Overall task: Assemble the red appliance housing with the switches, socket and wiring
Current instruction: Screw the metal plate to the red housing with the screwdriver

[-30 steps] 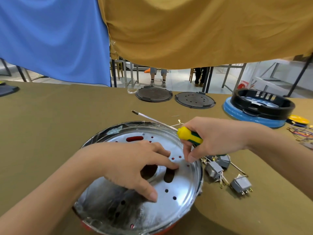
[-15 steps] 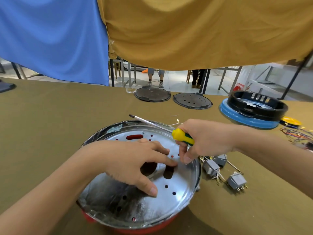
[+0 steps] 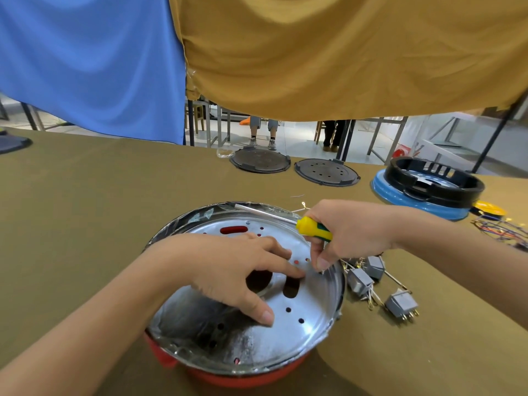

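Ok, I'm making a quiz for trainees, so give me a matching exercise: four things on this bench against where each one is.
Things:
1. yellow-and-green-handled screwdriver
2. perforated shiny metal plate
3. grey rocker switches
4. black ring on blue base

Places:
A. far right of the table
B. on the cloth right of the housing
C. gripped in the right hand
D. under the left hand

Pairs: 1-C, 2-D, 3-B, 4-A

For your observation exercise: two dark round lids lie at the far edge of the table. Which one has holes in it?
The right-hand lid, nearer the blue base; the left lid looks plain.
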A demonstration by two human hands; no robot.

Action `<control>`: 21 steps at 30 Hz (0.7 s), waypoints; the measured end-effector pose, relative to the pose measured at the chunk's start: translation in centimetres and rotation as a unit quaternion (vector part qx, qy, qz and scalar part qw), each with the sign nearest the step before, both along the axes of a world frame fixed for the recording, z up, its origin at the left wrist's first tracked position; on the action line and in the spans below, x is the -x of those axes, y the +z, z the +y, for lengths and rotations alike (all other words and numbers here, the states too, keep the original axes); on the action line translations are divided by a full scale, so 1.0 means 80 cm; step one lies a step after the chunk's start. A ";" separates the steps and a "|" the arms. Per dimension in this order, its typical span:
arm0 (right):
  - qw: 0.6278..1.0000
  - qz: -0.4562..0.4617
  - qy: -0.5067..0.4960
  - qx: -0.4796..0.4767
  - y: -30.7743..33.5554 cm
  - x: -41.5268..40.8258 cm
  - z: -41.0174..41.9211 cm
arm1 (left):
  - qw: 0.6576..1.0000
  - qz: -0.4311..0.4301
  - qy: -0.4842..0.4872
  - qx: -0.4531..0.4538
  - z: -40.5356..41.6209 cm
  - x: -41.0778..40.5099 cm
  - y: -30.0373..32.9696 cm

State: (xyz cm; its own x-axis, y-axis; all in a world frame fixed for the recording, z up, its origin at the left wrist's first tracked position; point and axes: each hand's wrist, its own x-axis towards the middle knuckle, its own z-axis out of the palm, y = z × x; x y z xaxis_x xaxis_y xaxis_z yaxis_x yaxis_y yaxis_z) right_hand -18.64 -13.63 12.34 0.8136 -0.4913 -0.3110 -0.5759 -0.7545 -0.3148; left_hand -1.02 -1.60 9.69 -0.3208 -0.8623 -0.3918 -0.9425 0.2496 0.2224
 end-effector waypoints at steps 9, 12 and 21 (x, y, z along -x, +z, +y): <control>1.000 -0.003 -0.009 0.019 -0.004 0.000 0.001 | 1.000 0.005 0.000 0.002 0.000 -0.002 -0.002; 0.999 -0.003 -0.010 0.046 -0.005 -0.001 0.001 | 1.000 0.004 -0.001 0.003 0.000 -0.002 -0.003; 0.998 -0.002 -0.015 0.068 -0.008 -0.001 0.002 | 1.000 0.009 -0.001 0.002 0.000 -0.002 -0.002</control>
State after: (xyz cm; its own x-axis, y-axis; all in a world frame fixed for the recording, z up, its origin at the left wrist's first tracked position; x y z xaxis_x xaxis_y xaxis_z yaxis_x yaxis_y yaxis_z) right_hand -18.56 -13.47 11.73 0.7986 -0.5533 -0.2367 -0.5983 -0.7724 -0.2130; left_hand -0.85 -1.63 9.52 -0.3299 -0.8631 -0.3824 -0.9377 0.2530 0.2380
